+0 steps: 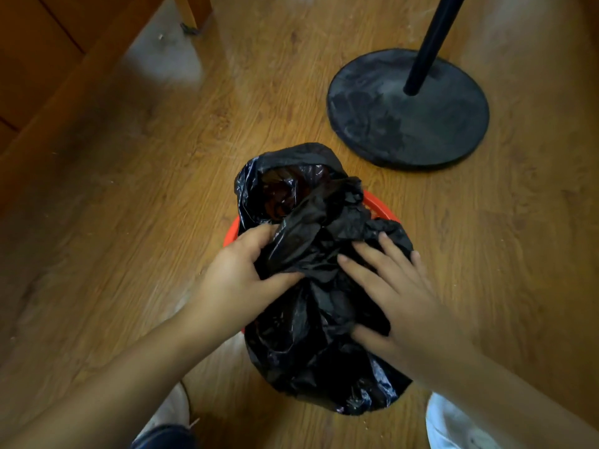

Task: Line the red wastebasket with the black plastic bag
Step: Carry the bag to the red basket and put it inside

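A crumpled black plastic bag (311, 286) lies heaped over the red wastebasket (381, 207), which stands on the floor between my feet. Only slivers of the basket's red rim show, at the far right and at the left edge. The bag's far end is puffed up, with its mouth partly open. My left hand (240, 273) pinches a fold of the bag between thumb and fingers on the left side. My right hand (398, 293) rests on the bag's right side, fingers spread and thumb tucked into the plastic.
A black round stand base (405, 124) with an upright pole (428, 43) sits on the wooden floor (146, 189) just beyond the basket to the right. Wooden furniture (39, 59) fills the far left. My white shoes (168, 413) flank the basket.
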`<state>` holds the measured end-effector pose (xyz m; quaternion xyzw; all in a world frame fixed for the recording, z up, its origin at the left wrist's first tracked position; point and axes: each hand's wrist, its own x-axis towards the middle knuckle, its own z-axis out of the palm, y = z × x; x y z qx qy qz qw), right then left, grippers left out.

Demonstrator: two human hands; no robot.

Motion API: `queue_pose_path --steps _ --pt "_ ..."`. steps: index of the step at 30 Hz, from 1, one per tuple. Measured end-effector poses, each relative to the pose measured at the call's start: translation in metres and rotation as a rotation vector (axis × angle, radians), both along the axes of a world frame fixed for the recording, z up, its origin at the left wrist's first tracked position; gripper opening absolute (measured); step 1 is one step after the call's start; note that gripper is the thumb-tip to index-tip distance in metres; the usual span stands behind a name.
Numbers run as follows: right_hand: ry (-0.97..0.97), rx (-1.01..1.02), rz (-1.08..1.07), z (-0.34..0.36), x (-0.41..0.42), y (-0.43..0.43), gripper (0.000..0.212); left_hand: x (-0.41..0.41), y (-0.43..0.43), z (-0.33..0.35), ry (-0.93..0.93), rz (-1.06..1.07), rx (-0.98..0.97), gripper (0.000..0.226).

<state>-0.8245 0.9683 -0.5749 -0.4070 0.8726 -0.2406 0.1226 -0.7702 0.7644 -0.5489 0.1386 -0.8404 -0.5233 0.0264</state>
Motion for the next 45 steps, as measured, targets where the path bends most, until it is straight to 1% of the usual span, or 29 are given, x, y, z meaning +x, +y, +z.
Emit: queue_pose_path --steps 2,5,6,8,11,13,14,16,18,19,21,23,27,28,30,32,33,34,35,36,39,42,45 --pt "0.03 -0.005 -0.016 0.003 -0.005 -0.008 0.075 -0.001 -0.003 0.009 0.067 0.035 0.122 0.028" --pt "0.081 -0.045 -0.064 0.012 -0.012 -0.023 0.07 -0.005 -0.006 0.024 0.233 0.032 0.245 0.027" --pt "0.092 -0.059 -0.077 0.014 -0.014 -0.029 0.07 -0.006 -0.006 0.028 0.28 0.026 0.244 0.024" --pt "0.121 -0.072 -0.092 0.015 -0.02 -0.04 0.074 -0.008 -0.008 0.034 0.346 0.041 0.182 0.02" --pt "0.179 -0.058 -0.109 0.009 -0.032 -0.056 0.077 -0.007 -0.01 0.032 0.388 0.094 0.117 0.016" --pt "0.186 -0.017 -0.121 -0.002 -0.037 -0.065 0.082 -0.006 -0.009 0.026 0.385 0.077 0.13 0.015" --pt "0.185 0.023 -0.119 -0.009 -0.037 -0.068 0.084 -0.005 -0.008 0.021 0.365 0.056 0.106 0.016" --pt "0.192 0.138 -0.108 -0.026 -0.034 -0.071 0.086 -0.003 -0.005 0.008 0.28 0.038 0.016 0.02" --pt "0.175 0.236 -0.111 -0.042 -0.029 -0.068 0.092 0.001 -0.003 -0.006 0.173 0.055 -0.028 0.014" --pt "0.165 0.268 -0.115 -0.048 -0.028 -0.065 0.093 0.003 -0.002 -0.012 0.131 0.059 -0.037 0.01" --pt "0.173 0.299 -0.108 -0.047 -0.026 -0.059 0.094 0.008 -0.001 -0.021 0.085 0.038 -0.091 0.009" --pt "0.193 0.258 -0.112 -0.035 -0.023 -0.052 0.094 0.01 0.0 -0.025 0.081 0.003 -0.146 0.012" --pt "0.199 0.05 -0.164 -0.007 -0.015 -0.031 0.088 0.009 0.004 -0.022 0.144 -0.096 -0.223 0.01" --pt "0.185 0.005 -0.148 -0.002 -0.014 -0.027 0.09 0.009 0.005 -0.02 0.171 -0.142 -0.24 0.009" --pt "0.162 -0.05 -0.024 0.007 -0.017 -0.024 0.089 0.01 0.008 -0.02 0.23 -0.247 -0.251 0.007" --pt "0.192 -0.046 0.155 0.011 -0.024 -0.025 0.078 0.012 0.011 -0.021 0.251 -0.328 -0.261 0.009" --pt "0.208 -0.039 0.226 0.011 -0.027 -0.026 0.065 0.013 0.012 -0.022 0.246 -0.348 -0.278 0.012" --pt "0.215 -0.035 0.272 0.01 -0.029 -0.026 0.047 0.014 0.013 -0.023 0.234 -0.353 -0.296 0.015" --pt "0.219 -0.035 0.296 0.008 -0.03 -0.024 0.028 0.015 0.013 -0.024 0.215 -0.35 -0.302 0.019" --pt "0.228 -0.028 0.304 0.006 -0.03 -0.02 0.015 0.016 0.013 -0.024 0.195 -0.342 -0.292 0.022" --pt "0.251 0.017 0.306 -0.002 -0.032 -0.002 0.018 0.018 0.009 -0.024 0.141 -0.319 -0.261 0.022" --pt "0.163 0.034 0.241 -0.007 -0.033 0.019 0.011 0.024 0.006 -0.029 0.076 -0.34 -0.292 0.02" --pt "0.125 0.07 0.153 -0.011 -0.031 0.033 0.008 0.025 0.006 -0.031 0.033 -0.372 -0.319 0.024"
